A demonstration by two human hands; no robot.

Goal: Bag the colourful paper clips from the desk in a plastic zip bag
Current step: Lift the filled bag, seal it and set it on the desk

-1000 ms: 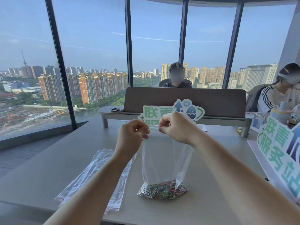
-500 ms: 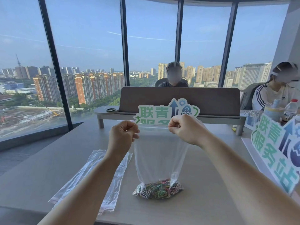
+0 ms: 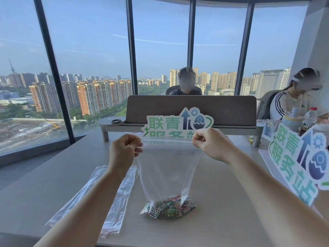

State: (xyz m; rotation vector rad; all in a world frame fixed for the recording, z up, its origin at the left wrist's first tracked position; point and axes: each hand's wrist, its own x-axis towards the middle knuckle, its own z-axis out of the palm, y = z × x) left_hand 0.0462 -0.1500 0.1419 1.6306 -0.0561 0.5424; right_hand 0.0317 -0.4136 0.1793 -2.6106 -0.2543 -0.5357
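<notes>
left hand (image 3: pixel 124 150): fingers pinch bag's top left corner
right hand (image 3: pixel 211 145): fingers pinch top right corner
zip bag (image 3: pixel 169 168): upright, stretched taut
paper clips (image 3: pixel 169 206): inside, bottom resting on counter (image 3: pixel 222 220)

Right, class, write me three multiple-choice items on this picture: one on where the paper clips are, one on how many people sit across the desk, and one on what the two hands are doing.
1. Where are the colourful paper clips?
A. Scattered on the desk
B. At the bottom of the zip bag
C. In the bottle

2. How many other people sit beyond the desk?
A. None
B. Two
C. Four

3. What are the left hand and the right hand doing?
A. Resting flat on the desk
B. Each pinching a top corner of the bag
C. Holding the sign

Answers:
1 B, the clips lie heaped inside the clear plastic where the bag rests on the desk.
2 B, one sits behind the divider, one at the far right.
3 B, the bag's top edge is stretched straight between the pinching fingers.
</notes>
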